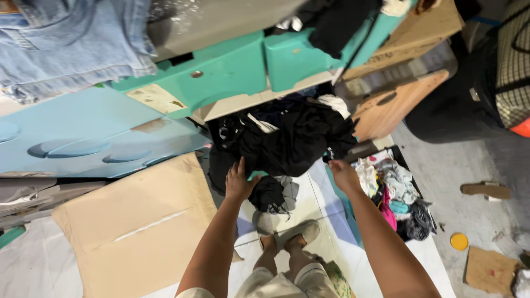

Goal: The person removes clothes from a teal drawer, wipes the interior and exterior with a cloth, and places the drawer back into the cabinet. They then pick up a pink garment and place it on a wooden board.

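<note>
A big heap of black clothes (287, 138) spills out of a teal basket whose rim (256, 175) barely shows. My left hand (239, 181) presses on the near left edge of the heap, fingers closed on the dark cloth. My right hand (343, 174) grips the basket's right side, under the black garments. Some dark fabric (269, 194) hangs down in front between my hands. My feet in grey slippers (290, 236) stand just below the heap.
A black tray of mixed coloured clothes (395, 190) lies right of my right arm. Flat cardboard (138, 226) covers the floor at left. Teal plastic furniture (221, 72), blue jeans (72, 44), wooden boards (397, 105), a sandal (486, 190) and a yellow lid (459, 241) surround me.
</note>
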